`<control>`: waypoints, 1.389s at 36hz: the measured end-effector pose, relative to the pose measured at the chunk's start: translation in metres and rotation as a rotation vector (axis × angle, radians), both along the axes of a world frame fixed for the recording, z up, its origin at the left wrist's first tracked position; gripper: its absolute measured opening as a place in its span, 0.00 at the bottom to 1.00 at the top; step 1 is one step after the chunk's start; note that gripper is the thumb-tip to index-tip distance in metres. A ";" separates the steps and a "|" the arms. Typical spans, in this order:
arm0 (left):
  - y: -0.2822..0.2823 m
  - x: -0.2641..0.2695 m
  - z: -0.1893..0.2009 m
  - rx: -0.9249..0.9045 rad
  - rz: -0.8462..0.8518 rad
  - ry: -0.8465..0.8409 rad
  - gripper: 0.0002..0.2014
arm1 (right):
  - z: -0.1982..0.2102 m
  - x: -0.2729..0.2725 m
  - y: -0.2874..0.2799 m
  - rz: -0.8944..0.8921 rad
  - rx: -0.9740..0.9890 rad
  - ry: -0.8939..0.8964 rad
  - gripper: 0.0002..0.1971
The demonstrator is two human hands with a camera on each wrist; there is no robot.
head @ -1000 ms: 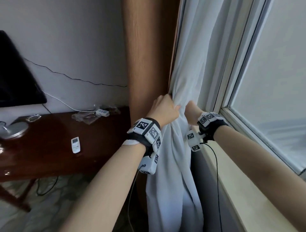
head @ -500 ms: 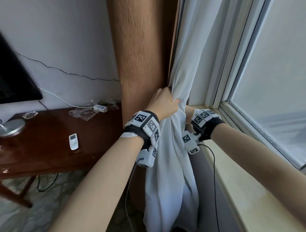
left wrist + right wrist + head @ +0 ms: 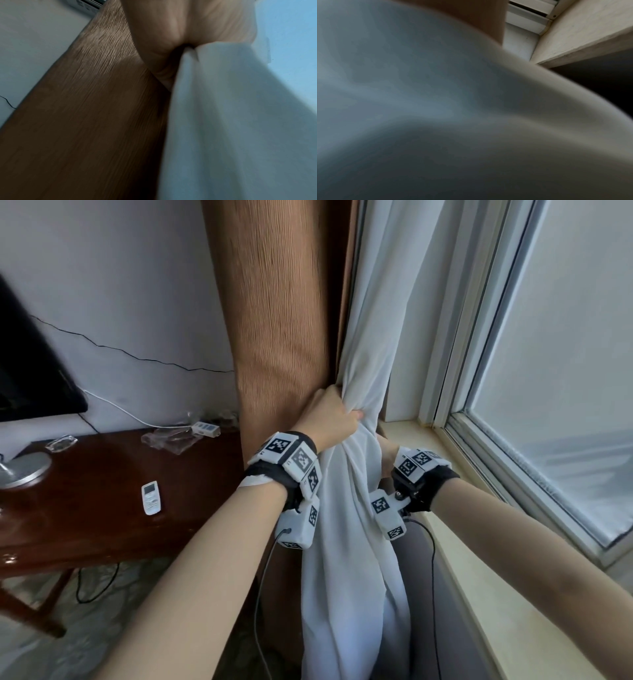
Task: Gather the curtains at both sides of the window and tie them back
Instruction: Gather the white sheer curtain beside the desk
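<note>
Presently, at the window's left edge:
White curtain [image 3: 359,508]: sheer fabric, gathered into one bunch at about sill height; hangs between the brown curtain and the window frame, folds falling loose below the bunch toward the floor.
Left hand [image 3: 329,422]: fingers curled round the gathered bunch from the left side, thumb tip showing against the cloth; the left wrist view [image 3: 171,40] shows white fabric pinched in the fold of the palm.
Right hand [image 3: 385,453]: mostly hidden behind the white folds, just below and right of the left hand; touching the cloth, but whether its fingers are closed on it or spread I cannot tell. The right wrist view is filled with blurred white cloth [image 3: 436,108].
Brown curtain [image 3: 284,320]: heavy ribbed drape, hanging straight, just left of the white one and touching the back of the left hand.
Window sill [image 3: 513,628]: pale ledge running under the right forearm.
Window glass [image 3: 565,354]: frosted, bright, white frame.
Worktop [image 3: 85,508]: dark wooden, against the wall to the left.
On worktop: white remote [image 3: 151,497]; white power strip [image 3: 205,428] at the back edge, crumpled clear plastic beside it; round silver base [image 3: 24,472] at the far left.
Wall: thin black cable [image 3: 120,350] strung across it.
</note>
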State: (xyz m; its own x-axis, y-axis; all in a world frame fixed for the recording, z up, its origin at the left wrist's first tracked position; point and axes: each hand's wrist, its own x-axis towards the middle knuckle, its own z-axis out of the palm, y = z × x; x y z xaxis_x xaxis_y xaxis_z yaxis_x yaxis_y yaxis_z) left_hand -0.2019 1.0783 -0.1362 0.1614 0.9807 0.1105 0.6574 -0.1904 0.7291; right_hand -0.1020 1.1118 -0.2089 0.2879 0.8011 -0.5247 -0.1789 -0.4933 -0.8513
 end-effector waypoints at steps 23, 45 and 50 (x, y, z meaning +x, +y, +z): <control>-0.019 -0.003 0.001 0.180 0.229 0.220 0.15 | -0.034 0.091 -0.038 0.190 0.655 -1.216 0.22; -0.032 0.006 0.008 0.105 0.154 0.185 0.19 | -0.021 0.099 -0.022 -0.271 0.779 -1.150 0.28; -0.025 0.003 0.005 0.085 0.147 0.171 0.21 | -0.023 0.057 -0.015 0.241 0.631 -0.703 0.32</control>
